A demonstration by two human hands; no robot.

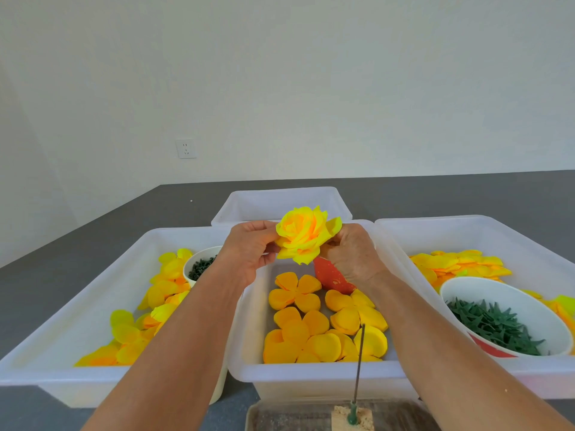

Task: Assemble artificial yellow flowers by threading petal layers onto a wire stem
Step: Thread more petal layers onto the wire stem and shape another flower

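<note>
Both hands hold an assembled yellow flower [303, 234] above the middle bin [249, 321], which holds loose orange-yellow petal layers [323, 325]; the left hand [249, 250] pinches its left edge, the right hand [353, 253] grips its right underside; this looks like shaping a finished bloom; next it likely goes to a bin; the wire stem [359, 365] stands upright at the middle bin's near edge, free of petals; right of it, a bowl of green calyxes [494, 326]; nothing blocks the hands.
</note>
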